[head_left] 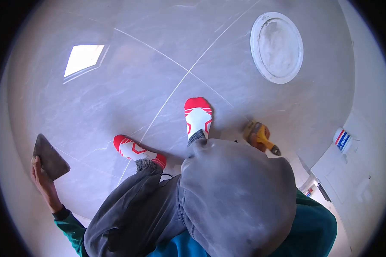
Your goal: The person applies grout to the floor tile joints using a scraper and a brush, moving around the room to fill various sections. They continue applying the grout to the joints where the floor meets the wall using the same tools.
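Observation:
At the left edge of the head view, my left hand (pixel 41 182) grips a dark grey flat plate with straight edges (pixel 51 157), fingers along its near side. The plate is tilted up beside the wall. My right hand is out of sight behind my raised knee; only the green right sleeve (pixel 315 227) shows. Just beyond that knee, a yellow-and-black power tool (pixel 258 136) sits low over the tiled floor (pixel 158 98), slightly blurred and partly covered by the knee.
My feet in red-and-white socks (pixel 198 116) stand on the grey tiles, near crossing white joint lines. A round white disc (pixel 277 47) lies at the far right. A white tub with a red-and-blue label (pixel 342 140) is by the right side. Bright light reflects at the upper left.

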`<state>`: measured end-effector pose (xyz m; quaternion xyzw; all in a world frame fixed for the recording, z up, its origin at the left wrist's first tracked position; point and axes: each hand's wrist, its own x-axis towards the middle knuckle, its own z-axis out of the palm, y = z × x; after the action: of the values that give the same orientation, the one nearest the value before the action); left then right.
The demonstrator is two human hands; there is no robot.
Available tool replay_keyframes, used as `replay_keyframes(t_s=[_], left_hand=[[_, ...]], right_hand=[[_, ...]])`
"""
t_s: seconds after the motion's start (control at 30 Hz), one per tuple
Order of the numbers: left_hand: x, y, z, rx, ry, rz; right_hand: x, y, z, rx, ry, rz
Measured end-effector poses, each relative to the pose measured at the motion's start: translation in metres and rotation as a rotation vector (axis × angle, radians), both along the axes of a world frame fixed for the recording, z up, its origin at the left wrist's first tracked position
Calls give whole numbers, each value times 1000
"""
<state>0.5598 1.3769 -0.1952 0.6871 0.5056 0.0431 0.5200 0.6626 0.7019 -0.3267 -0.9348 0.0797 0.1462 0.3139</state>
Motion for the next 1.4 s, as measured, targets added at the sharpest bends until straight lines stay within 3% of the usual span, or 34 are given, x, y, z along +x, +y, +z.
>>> replay_keyframes(t_s=[0.03,0.07,0.13,0.2,0.23,0.27,0.33,0.4,0.43,0.47,0.53,0.6,0.67,0.7,0.77,0.87,0.97,1.0,1.03,1.07,1.1,1.13,1.2,1.23,1.27,1.3,1.33,1.4], left_hand=[[8,-2,1,11,-1,-6],[20,-6,3,42,3,-27],[45,-14,9,84,8,-61],[73,-26,12,305,-78,-326],[85,-32,15,318,-85,-334],[96,-37,19,328,-75,-383],[108,-39,23,345,-78,-435],[114,-36,26,174,-37,-335],[112,-39,28,192,-59,-351],[107,-41,30,194,-62,-336],[94,-43,24,84,-62,-258],[64,-27,2,94,-77,-178],[62,-40,4,34,-148,-3],[63,-42,2,107,-120,-35],[73,-39,9,177,-56,-157],[81,-36,20,237,-61,-270],[102,-53,44,210,-131,-236],[103,-53,42,220,-147,-228],[104,-53,40,222,-116,-209],[102,-51,29,208,-164,-184],[105,-52,24,266,-160,-198],[107,-56,15,314,-157,-211],[99,-67,35,382,-86,-176],[86,-67,50,447,-61,-202],[73,-68,67,505,84,-272],[62,-73,76,525,31,-277],[57,-77,84,486,35,-236],[28,-61,83,559,101,-216]], right_hand=[[-4,25,-13,208,37,-108],[2,54,-29,222,35,-114],[53,135,-51,424,-188,-47],[116,208,-83,539,-464,-24],[157,233,-72,-14,-780,110],[190,255,-66,261,-463,41],[245,271,-74,310,-625,-8],[254,239,-50,240,-511,109],[242,212,-22,115,-546,308],[221,183,-17,218,-383,218],[169,122,-6,125,-396,383],[112,87,-8,296,-198,326],[100,108,-25,247,-170,445],[98,122,-31,156,-160,544],[149,181,-60,-59,-599,665],[228,275,-37,180,-608,539],[218,356,-28,497,-583,650],[194,377,-2,423,-313,759],[164,400,-17,429,-50,786],[133,414,-24,710,-99,879],[112,428,-37,697,24,999],[115,433,-27,428,215,1254],[117,458,-65,406,147,1344],[132,468,-120,867,-139,1245],[166,476,-99,520,-413,1233],[206,480,-93,269,-437,1195],[251,483,-85,113,-295,1129],[313,479,-96,217,-627,1020]])
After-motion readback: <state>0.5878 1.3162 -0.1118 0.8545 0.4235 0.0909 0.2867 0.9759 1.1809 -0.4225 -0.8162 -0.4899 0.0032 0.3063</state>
